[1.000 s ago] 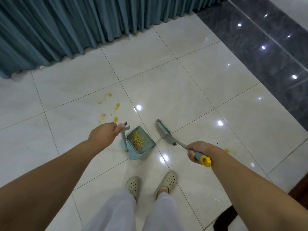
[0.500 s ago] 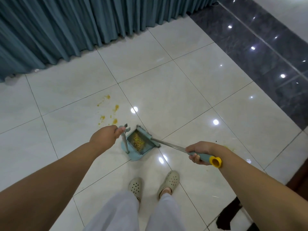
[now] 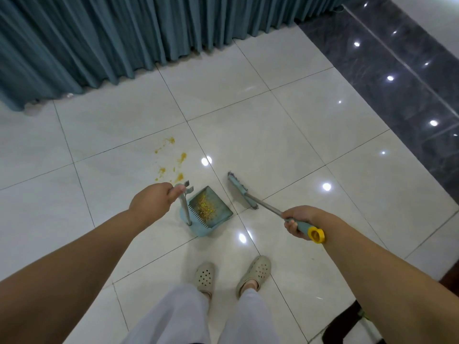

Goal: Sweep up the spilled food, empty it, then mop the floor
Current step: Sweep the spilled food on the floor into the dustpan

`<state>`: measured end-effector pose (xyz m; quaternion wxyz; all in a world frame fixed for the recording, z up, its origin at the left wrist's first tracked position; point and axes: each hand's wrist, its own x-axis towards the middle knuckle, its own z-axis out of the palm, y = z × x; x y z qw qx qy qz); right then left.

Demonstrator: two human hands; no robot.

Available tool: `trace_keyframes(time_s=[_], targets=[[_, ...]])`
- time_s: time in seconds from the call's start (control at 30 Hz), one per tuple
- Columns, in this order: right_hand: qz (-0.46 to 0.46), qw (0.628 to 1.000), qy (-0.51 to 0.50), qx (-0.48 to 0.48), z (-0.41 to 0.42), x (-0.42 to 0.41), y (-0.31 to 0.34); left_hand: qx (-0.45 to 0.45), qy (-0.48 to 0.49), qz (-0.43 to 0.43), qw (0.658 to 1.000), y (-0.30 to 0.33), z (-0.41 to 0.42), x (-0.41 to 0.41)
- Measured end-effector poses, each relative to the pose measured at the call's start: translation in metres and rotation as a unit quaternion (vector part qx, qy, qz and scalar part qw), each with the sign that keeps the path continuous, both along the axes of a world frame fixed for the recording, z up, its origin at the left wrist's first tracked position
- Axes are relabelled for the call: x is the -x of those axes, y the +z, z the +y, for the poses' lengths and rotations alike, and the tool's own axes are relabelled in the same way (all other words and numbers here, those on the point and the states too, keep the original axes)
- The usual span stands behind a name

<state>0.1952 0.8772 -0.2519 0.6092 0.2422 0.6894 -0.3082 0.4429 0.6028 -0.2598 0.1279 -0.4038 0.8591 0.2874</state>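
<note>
A blue dustpan (image 3: 218, 214) stands on the white tiles ahead of my feet, holding yellow crumbs (image 3: 205, 207). My left hand (image 3: 151, 202) grips the top of its upright handle (image 3: 183, 204). My right hand (image 3: 298, 223) holds the broom (image 3: 242, 191) by its blue and yellow grip; the broom head rests on the floor just right of the pan, apart from it. Yellow food smears (image 3: 171, 162) lie on the tile beyond the dustpan, to its left.
A teal curtain (image 3: 124, 38) hangs along the far side. Dark polished tiles (image 3: 397, 70) run along the right. My feet in beige clogs (image 3: 233, 275) stand close behind the dustpan. A dark object (image 3: 347, 321) sits at the lower right.
The broom head swept into the dustpan half a second ago and has now pulled back out to the right of it. My left hand kept the dustpan in place.
</note>
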Motion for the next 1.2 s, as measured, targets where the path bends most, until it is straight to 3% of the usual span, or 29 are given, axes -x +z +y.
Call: trace_keyframes(time_s=[0.13, 0.37, 0.7, 1.0, 1.2], targets=[[0.009, 1.000, 0.017, 0.000, -0.013, 0.004, 0.003, -0.006, 0.034, 0.010, 0.999, 0.009, -0.007, -0.008], [0.045, 0.998, 0.054, 0.007, -0.048, 0.016, 0.013, -0.107, 0.151, 0.074, 0.980, 0.021, -0.011, -0.008], [0.054, 0.991, 0.117, 0.022, -0.089, 0.042, -0.018, -0.071, 0.243, 0.078, 0.964, 0.018, 0.014, -0.016], [0.038, 0.969, 0.240, -0.031, -0.065, 0.061, -0.046, -0.013, 0.250, 0.025, 0.968, 0.015, 0.054, -0.021], [0.044, 0.964, 0.258, -0.049, -0.047, 0.041, -0.045, -0.008, 0.275, 0.022, 0.961, 0.015, 0.062, -0.046]])
